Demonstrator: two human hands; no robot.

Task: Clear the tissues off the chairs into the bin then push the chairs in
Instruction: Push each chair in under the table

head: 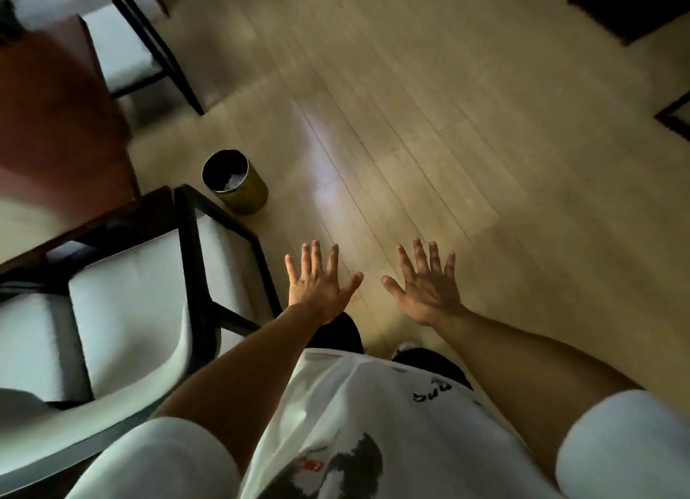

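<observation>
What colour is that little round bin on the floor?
The small round metal bin is brassy gold outside and dark inside, seen in the head view.

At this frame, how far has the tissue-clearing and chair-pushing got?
Done, apparently: white tissue lies in the bin, and the near chair and far chair show bare seats, though the frame is blurred. In hand: nothing; left hand and right hand are spread open over the floor. Left: the near chair still looks pulled out from the table.
</observation>
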